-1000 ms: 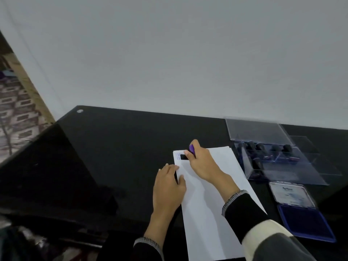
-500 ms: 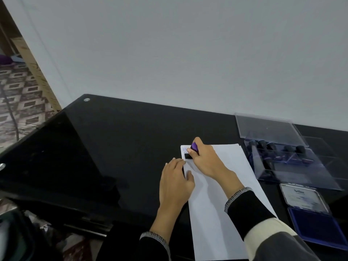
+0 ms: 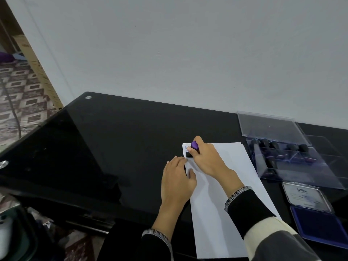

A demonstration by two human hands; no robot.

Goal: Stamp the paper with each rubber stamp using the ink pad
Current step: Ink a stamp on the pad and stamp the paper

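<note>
A white sheet of paper point(image 3: 226, 185) lies on the black glass table point(image 3: 122, 138). My right hand point(image 3: 207, 159) grips a rubber stamp point(image 3: 194, 147) with a purple handle and black base, set on the paper's top left corner. A faint blue print shows just above the stamp. My left hand point(image 3: 177, 178) lies flat with straight fingers on the paper's left edge. The open blue ink pad point(image 3: 316, 225) sits at the right, its lid folded back.
A clear plastic case point(image 3: 293, 161) holding several dark-handled stamps stands behind the ink pad, its lid point(image 3: 269, 127) open toward the wall. The table's left edge drops to a patterned floor. A white wall rises right behind the table.
The stamp in my right hand has shifted slightly down the paper's left corner, leaving a blue mark above it. My left hand stays flat on the paper's edge. The camera has drifted.
</note>
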